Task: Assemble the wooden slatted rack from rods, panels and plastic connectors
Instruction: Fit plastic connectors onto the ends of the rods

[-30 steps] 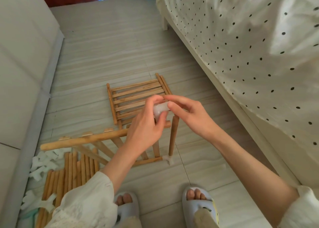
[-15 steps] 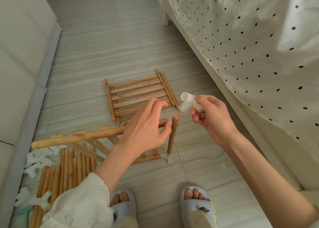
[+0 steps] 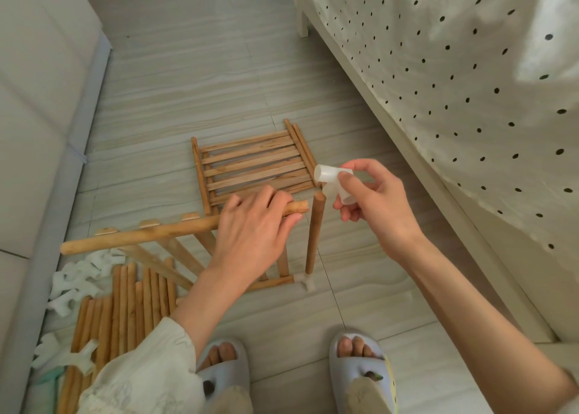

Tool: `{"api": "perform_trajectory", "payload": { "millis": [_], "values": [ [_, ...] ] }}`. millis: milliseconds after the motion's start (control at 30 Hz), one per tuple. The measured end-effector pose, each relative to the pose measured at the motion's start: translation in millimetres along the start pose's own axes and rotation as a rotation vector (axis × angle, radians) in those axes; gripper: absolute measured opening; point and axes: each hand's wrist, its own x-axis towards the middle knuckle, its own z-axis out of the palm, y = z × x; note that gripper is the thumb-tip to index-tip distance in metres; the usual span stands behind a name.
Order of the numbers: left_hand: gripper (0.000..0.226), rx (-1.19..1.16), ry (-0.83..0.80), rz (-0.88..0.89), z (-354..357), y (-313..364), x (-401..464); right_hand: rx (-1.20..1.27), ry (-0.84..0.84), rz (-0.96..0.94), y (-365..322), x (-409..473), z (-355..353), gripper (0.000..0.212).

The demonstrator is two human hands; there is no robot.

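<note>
A: What is the right hand (image 3: 379,207) holding?
B: It is pinching a plastic connector (image 3: 332,180) between thumb and fingertips. The piece is white, half see-through, made of short round tubes joined at angles. It is hanging just above the rounded top of an upright rod (image 3: 314,235), not touching it.

A: And that rod is standing in what?
B: Its foot is sitting in another white connector (image 3: 306,281) on the floor, which is also taking the bottom rail of a slatted panel (image 3: 175,241). The panel is standing on edge, tilted, with flat slats running between two round rails.

A: Is the left hand (image 3: 253,228) doing anything?
B: It is lying over the panel's top rail near its free end, fingers close together and curling over the smooth, pale brown wood.

A: What is lying farther out?
B: A second slatted panel (image 3: 253,166) is lying flat on the floor beyond the hands. At lower left a bundle of loose rods (image 3: 125,301) is lying side by side, with spare white connectors (image 3: 78,279) scattered beside it.

A: And the room?
B: The floor (image 3: 194,78) is showing grey tiles with wavy streaks. A grey padded sofa (image 3: 40,100) is running along the left. A bed with a cream, black-dotted sheet (image 3: 454,69) is filling the right. The person is wearing grey slippers (image 3: 360,369) and a white sleeve (image 3: 141,369).
</note>
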Motion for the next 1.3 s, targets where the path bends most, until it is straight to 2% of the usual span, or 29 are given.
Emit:
{"api": "perform_trajectory", "payload": {
  "millis": [133, 333, 500, 733, 833, 933, 1000, 1133, 1300],
  "values": [
    [0.033, 0.012, 0.002, 0.006, -0.2, 1.6, -1.8, -0.104, -0.108, -0.001, 1.6, 3.2, 1.8, 0.006],
    [0.027, -0.001, 0.035, 0.017, -0.9, 2.5, -4.5, -0.246, -0.149, -0.023, 0.2, 11.2, 0.2, 0.011],
    [0.033, 0.020, 0.024, 0.018, -1.2, 1.5, -3.5, -0.408, -0.228, -0.056, -3.6, 15.6, -0.1, 0.014],
    [0.027, 0.038, 0.009, 0.025, -3.7, 1.6, -3.3, -0.379, -0.293, -0.046, 0.9, 11.4, 2.8, 0.005],
    [0.026, 0.043, 0.008, 0.021, -4.4, 2.9, -3.8, -0.393, -0.326, -0.032, -1.3, 13.5, 4.3, 0.008],
    [0.025, 0.069, -0.004, 0.015, -4.6, 3.2, -4.1, -0.590, -0.377, -0.091, -4.4, 18.8, 10.0, 0.005],
    [0.026, 0.068, -0.012, 0.007, -4.8, 2.3, -4.8, -0.664, -0.371, -0.142, -4.6, 20.7, 12.8, 0.017],
    [0.026, 0.039, -0.017, -0.025, -6.3, 0.2, -3.6, -0.529, -0.324, -0.137, -0.9, 22.7, 7.6, 0.011],
    [0.027, 0.018, -0.016, -0.057, -8.4, -1.5, -1.3, -0.497, -0.333, -0.138, 10.8, 14.7, 2.1, 0.011]
  ]
}}
